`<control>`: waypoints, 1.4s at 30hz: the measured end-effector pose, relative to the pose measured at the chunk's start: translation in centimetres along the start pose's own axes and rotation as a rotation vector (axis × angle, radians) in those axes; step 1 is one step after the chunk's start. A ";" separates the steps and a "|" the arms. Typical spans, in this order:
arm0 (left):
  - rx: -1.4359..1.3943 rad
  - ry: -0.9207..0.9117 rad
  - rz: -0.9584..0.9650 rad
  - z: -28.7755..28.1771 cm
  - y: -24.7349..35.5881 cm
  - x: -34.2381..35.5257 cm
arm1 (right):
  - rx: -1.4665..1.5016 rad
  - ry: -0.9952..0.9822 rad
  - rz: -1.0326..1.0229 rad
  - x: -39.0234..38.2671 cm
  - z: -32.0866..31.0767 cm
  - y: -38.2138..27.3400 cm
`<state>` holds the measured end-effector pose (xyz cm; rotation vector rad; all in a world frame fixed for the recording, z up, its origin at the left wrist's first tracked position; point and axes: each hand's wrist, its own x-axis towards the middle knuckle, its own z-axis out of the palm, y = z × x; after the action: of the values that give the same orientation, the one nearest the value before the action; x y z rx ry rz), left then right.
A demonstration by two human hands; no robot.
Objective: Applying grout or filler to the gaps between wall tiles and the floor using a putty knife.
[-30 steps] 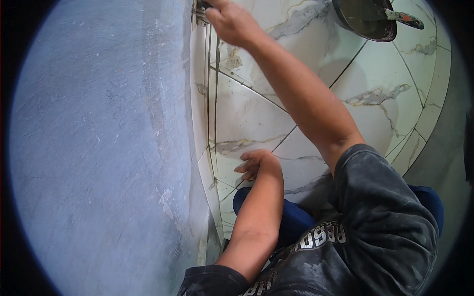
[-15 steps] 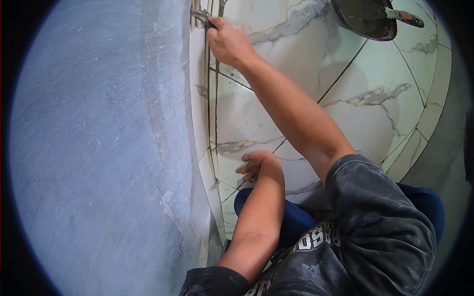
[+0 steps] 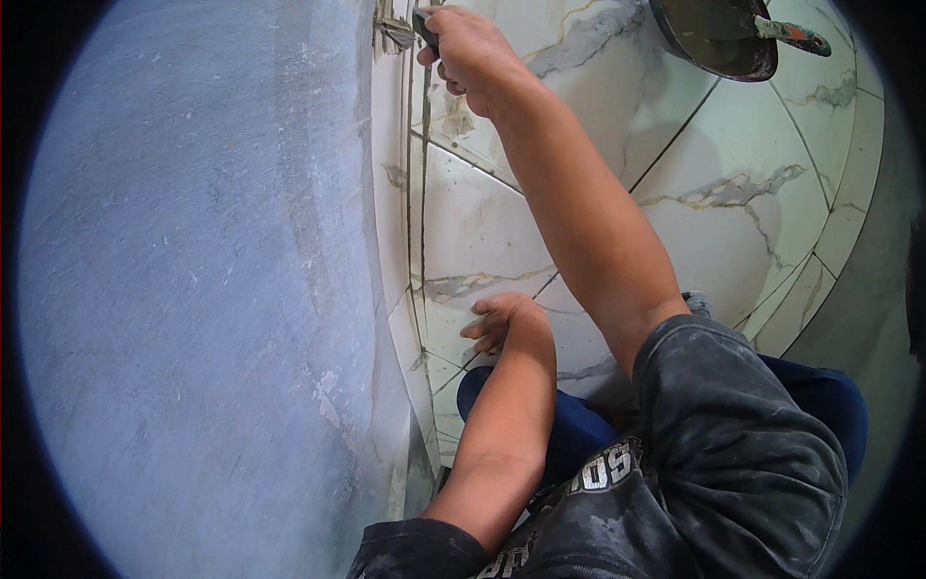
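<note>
My right hand [image 3: 473,58] reaches far forward and grips a small dark flat piece [image 3: 425,33], whose exact kind I cannot make out. It is held just right of the joint between the skirting tile [image 3: 389,207] and the floor. Beside it, a patch of wet grey-brown grout [image 3: 394,36] is smeared over the skirting. Nearer to me, my left hand [image 3: 500,323] hangs low over the marbled floor tiles [image 3: 482,227], its fingers apart and nothing in them. Whether it touches the floor I cannot tell.
A blue-grey wall [image 3: 203,270] fills the left side. At the far right stands a dark bucket [image 3: 719,43], with a paint-stained handled tool [image 3: 791,35] lying across its rim. Dark joint lines run between the tiles. My bent knee [image 3: 579,415] is close below the left hand.
My right hand has drawn away from the skirting to the right with the dark piece, uncovering the smeared grout and a dirty patch on the floor tile. The left hand stays put.
</note>
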<state>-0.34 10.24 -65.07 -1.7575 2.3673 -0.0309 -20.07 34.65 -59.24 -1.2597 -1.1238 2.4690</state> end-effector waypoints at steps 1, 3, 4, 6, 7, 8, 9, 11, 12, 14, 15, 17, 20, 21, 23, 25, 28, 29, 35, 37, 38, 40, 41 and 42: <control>0.000 -0.004 0.002 0.2 -0.1 -0.1 | -0.015 0.010 0.057 0.9 0.1 0.6; 0.030 0.001 0.017 0.5 -0.4 0.3 | -0.028 0.016 0.115 1.3 0.8 0.9; 0.029 0.000 0.017 0.8 -0.5 0.3 | 0.023 -0.002 0.155 1.4 1.0 1.1; 0.028 0.007 0.008 0.5 -0.4 0.5 | 0.077 -0.029 0.205 0.4 1.5 1.0; 0.027 0.011 0.003 0.4 -0.3 0.7 | 0.173 -0.127 0.139 -0.2 1.0 0.9; 0.023 0.006 0.005 0.0 0.0 0.4 | 0.266 -0.223 0.068 -0.9 0.4 0.3; 0.018 0.002 0.008 -0.2 0.2 0.2 | 0.223 -0.204 0.053 -1.4 0.1 -0.4; 0.009 0.014 0.014 0.1 0.0 0.4 | 0.162 -0.115 0.054 -1.2 -0.1 -1.0; 0.002 0.026 0.023 0.3 -0.1 0.4 | 0.102 -0.023 0.054 -1.0 -0.3 -1.3; -0.001 0.025 0.024 0.7 -0.4 0.7 | 0.074 0.008 0.099 0.6 0.4 -0.3; 0.004 0.020 0.024 0.6 -0.5 0.4 | 0.026 -0.005 0.158 1.3 0.6 0.2; 0.017 0.002 0.017 0.0 -0.1 -0.3 | 0.040 0.002 0.173 1.2 1.4 0.8; 0.021 0.003 0.013 -0.4 0.1 0.1 | 0.258 -0.202 0.071 -1.0 0.6 0.1; 0.019 0.012 0.024 -0.3 0.1 0.4 | 0.214 -0.133 0.066 -1.8 0.4 -0.7; 0.009 0.021 0.029 -0.1 -0.1 0.6 | 0.081 -0.056 -0.009 -1.3 0.1 -1.1; 0.000 0.024 0.040 0.1 -0.1 0.6 | -0.257 0.029 0.014 -0.8 0.0 -2.2; -0.002 -0.001 0.046 1.1 -0.8 0.1 | -0.553 0.132 -0.610 4.8 -1.0 1.2; 0.006 0.031 0.034 1.4 -0.9 1.3 | -0.439 -0.029 -0.395 3.7 0.4 0.9; 0.016 0.015 0.014 0.5 -0.5 1.7 | -0.829 0.041 -0.413 0.0 -0.9 2.7; 0.025 0.033 0.022 0.7 -0.6 1.8 | -0.913 0.174 -0.496 2.4 -2.3 -1.3; 0.028 0.020 0.018 0.6 -0.5 1.0 | -1.075 0.247 -0.485 4.1 -3.5 -3.7; 0.041 0.004 0.031 -0.1 -0.1 -0.1 | -1.176 0.159 -0.639 6.1 -4.9 -7.8; 0.037 -0.001 0.026 0.0 0.0 -0.1 | -1.254 0.067 -0.606 7.9 -4.9 -9.2; 0.027 -0.011 0.039 0.3 -0.3 -0.2 | -1.454 0.035 -0.682 10.1 -5.5 -9.8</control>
<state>0.08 10.34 -65.31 -1.6940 2.3815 -0.0470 -24.21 49.08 -61.02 -0.7339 -2.8363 0.9156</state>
